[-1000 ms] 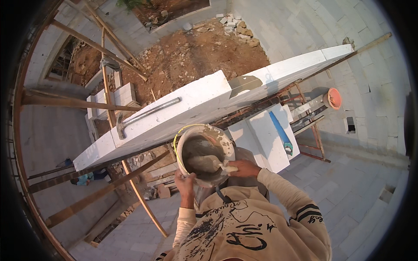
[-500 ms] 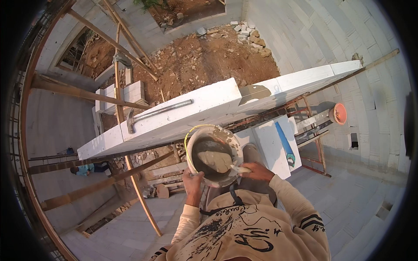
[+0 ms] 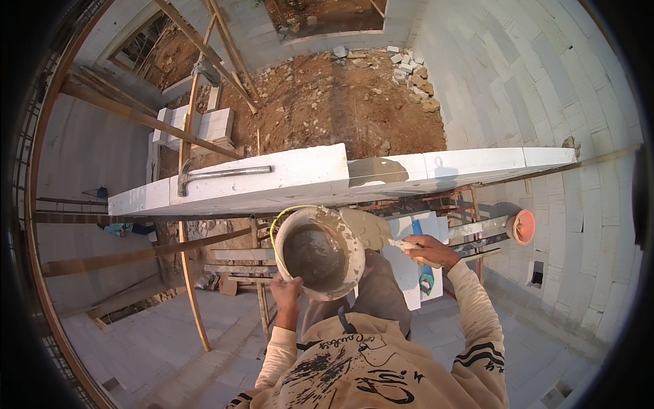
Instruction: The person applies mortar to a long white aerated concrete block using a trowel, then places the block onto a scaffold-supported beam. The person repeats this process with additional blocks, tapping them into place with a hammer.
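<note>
My left hand [image 3: 286, 293] grips the near left rim of a mortar-crusted bucket [image 3: 353, 262] with a yellow handle. Wet grey mortar [image 3: 313, 255] fills part of it. In my right hand [image 3: 434, 251] is the handle of a trowel [image 3: 368, 230], whose blade carries a load of mortar just beyond the bucket's right rim. Ahead runs a wall of white blocks [image 3: 300, 170]. A patch of mortar [image 3: 379, 171] covers the top of the lower course, beside the end of the raised block. A hammer [image 3: 228, 173] lies on the raised block.
To my right, a saw [image 3: 426, 279] lies on white blocks [image 3: 398, 269], with an orange bucket [image 3: 523, 227] farther right. Wooden poles [image 3: 194, 296] and beams [image 3: 136, 258] cross on the left. Beyond the wall is rubble-strewn earth [image 3: 327, 102]. A person in teal [image 3: 119, 230] is partly visible below left.
The trowel has come out of the bucket toward the right, loaded with mortar. My left hand still holds the bucket, which appears slightly lower and farther left as the view has shifted.
</note>
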The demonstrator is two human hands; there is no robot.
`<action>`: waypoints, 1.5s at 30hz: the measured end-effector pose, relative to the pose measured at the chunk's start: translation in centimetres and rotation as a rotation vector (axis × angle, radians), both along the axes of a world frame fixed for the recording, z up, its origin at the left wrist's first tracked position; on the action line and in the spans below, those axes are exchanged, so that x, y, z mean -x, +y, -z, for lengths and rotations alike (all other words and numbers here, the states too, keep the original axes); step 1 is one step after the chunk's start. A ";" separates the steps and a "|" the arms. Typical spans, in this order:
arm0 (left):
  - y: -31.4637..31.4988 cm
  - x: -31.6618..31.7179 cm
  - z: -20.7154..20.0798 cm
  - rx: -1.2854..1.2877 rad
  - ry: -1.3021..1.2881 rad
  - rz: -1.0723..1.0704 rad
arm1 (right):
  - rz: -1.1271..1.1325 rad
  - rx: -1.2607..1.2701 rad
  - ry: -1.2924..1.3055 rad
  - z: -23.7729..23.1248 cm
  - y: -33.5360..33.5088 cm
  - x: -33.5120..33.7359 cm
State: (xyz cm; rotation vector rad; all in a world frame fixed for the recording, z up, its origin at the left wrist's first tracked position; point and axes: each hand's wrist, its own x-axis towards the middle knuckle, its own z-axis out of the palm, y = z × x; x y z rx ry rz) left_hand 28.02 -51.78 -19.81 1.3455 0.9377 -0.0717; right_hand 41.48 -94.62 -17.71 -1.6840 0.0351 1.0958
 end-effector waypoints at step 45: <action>-14.2 -4.7 -3.0 -0.363 0.005 0.264 | -0.719 0.369 -0.482 3.1 1.7 2.9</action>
